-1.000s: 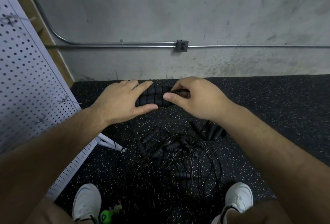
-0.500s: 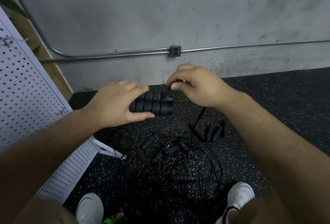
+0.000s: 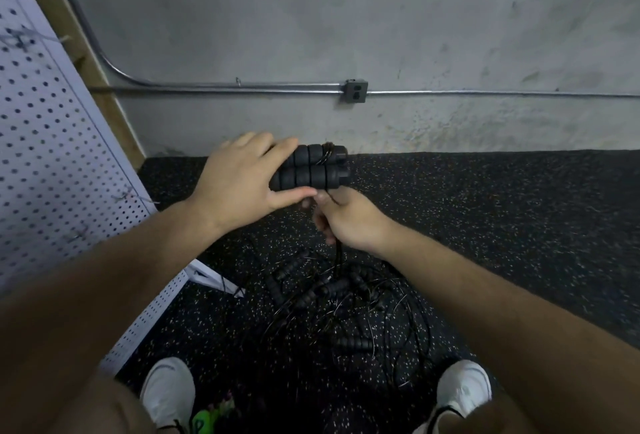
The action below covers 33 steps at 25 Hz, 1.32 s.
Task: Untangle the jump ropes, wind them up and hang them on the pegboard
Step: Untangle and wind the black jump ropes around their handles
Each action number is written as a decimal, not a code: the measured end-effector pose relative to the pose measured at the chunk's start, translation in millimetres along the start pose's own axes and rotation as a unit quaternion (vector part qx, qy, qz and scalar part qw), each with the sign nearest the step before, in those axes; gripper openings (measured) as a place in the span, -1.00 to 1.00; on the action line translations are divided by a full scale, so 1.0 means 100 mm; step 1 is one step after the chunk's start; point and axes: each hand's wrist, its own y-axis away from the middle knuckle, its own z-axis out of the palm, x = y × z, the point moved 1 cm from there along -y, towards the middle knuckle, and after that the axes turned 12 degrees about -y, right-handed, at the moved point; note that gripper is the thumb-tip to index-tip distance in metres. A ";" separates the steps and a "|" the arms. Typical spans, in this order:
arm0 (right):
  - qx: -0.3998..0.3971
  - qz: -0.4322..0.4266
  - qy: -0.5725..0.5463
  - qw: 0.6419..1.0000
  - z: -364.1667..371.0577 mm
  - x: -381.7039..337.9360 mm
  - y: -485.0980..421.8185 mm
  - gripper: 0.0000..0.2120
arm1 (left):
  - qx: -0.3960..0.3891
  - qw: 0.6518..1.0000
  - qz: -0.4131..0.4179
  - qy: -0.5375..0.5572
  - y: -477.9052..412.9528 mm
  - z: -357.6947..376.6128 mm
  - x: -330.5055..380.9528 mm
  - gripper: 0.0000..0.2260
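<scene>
A grey concrete wall point(image 3: 346, 18) fills the upper half of the frame. Below it, black speckled rubber floor point(image 3: 502, 226) covers the lower half. A white pegboard point(image 3: 45, 143) leans along the left edge, with a few wire hooks point(image 3: 20, 39) on its face.

Both forearms reach in from the bottom corners and meet at centre frame. On the floor between the arms, lower centre, lies the tangle of jump ropes point(image 3: 349, 305), thin black cords looped over several ribbed black grips.

The left hand point(image 3: 239, 181) holds a pair of handles point(image 3: 310, 170) side by side in the air just above centre. Its fingers curl over the top and its thumb presses along the underside. Cord is wound round the right end of the pair.

The right hand point(image 3: 349, 222) sits directly beneath the handles, touching the left thumb. Its fingers are curled tight, pinching a black cord point(image 3: 337, 255) that drops from the fist into the tangle.

Two white shoes point(image 3: 464, 388) show at the bottom edge. A metal conduit point(image 3: 485, 93) runs across the wall through a small outlet box point(image 3: 355, 91).
</scene>
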 end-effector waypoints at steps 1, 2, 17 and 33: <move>-0.020 0.015 0.006 1.000 0.06 0.00 0.02 -0.66 | -0.011 1.000 0.004 -0.027 0.02 0.09 -0.07 -0.33; -0.041 0.027 0.020 0.999 0.10 -0.03 0.04 -0.65 | -0.025 0.998 0.007 -0.049 0.04 0.17 -0.14 -0.32; 0.016 -0.172 0.427 0.887 -0.33 -0.42 0.21 -0.77 | -0.080 0.987 0.120 -0.067 0.47 0.47 -0.05 -0.28; -0.051 -0.019 0.161 0.985 0.07 0.20 0.14 -0.74 | -0.024 0.999 0.018 0.030 0.41 -0.01 0.12 -0.26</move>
